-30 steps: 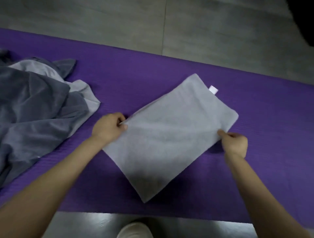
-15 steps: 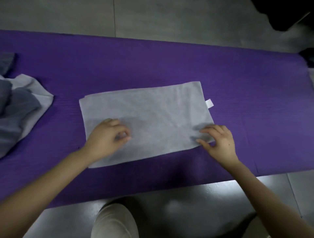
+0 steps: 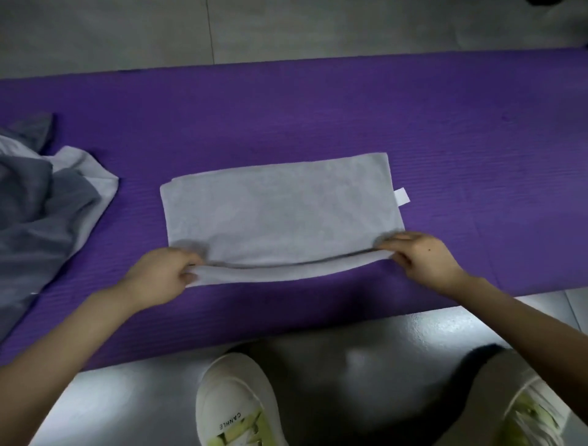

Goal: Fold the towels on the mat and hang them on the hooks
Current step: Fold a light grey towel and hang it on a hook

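Note:
A light grey towel [image 3: 280,207] lies folded flat as a rectangle on the purple mat [image 3: 286,111], with a small white tag [image 3: 401,195] at its right edge. My left hand [image 3: 159,275] pinches the towel's near left corner. My right hand [image 3: 420,254] pinches the near right corner. The near edge is lifted slightly off the mat and curls over between both hands. A heap of dark and light grey towels [image 3: 41,203] lies crumpled at the mat's left end. No hooks are in view.
Grey floor tiles [image 3: 286,28] lie beyond the mat. My two white shoes [image 3: 235,404] stand on the glossy floor just in front of the mat's near edge. A dark object [image 3: 544,2] shows at the top right corner.
The towel was laid square on the mat. Both hands moved from its surface to the near corners and now lift the near edge.

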A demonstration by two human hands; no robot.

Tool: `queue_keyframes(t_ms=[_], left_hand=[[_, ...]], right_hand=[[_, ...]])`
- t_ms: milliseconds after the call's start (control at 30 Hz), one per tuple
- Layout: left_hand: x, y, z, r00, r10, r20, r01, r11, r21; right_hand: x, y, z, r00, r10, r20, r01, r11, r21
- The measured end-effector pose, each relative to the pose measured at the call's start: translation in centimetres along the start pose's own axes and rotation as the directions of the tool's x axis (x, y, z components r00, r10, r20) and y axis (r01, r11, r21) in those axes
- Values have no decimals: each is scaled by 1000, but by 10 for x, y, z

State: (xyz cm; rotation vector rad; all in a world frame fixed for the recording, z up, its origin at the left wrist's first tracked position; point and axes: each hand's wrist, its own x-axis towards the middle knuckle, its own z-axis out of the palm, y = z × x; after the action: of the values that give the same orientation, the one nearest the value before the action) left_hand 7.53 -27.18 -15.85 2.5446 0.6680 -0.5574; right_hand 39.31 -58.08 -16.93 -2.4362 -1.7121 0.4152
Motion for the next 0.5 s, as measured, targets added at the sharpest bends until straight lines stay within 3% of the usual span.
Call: queue_keyframes(t_ms=[67, 133, 233, 367, 500], left_hand=[[2, -8, -18, 973, -23, 229, 48, 993, -107], [2, -15, -35, 966, -6, 259, 83, 955, -286], [6, -27, -49, 994, -113, 5, 100, 862, -498], [32, -33, -57, 912, -300, -278, 22, 714, -700], [67, -34, -59, 864, -327, -383, 37, 800, -599]], right_hand=[[5, -3, -18, 929, 134, 346, -209, 960, 188], [14, 1, -35, 827, 156, 540, -410, 825, 389], [29, 5, -51, 893, 268, 363, -442, 676, 589], [54, 8, -60, 875, 461, 146, -382, 474, 794], [88, 14, -54, 845, 518, 131, -398, 447, 801]])
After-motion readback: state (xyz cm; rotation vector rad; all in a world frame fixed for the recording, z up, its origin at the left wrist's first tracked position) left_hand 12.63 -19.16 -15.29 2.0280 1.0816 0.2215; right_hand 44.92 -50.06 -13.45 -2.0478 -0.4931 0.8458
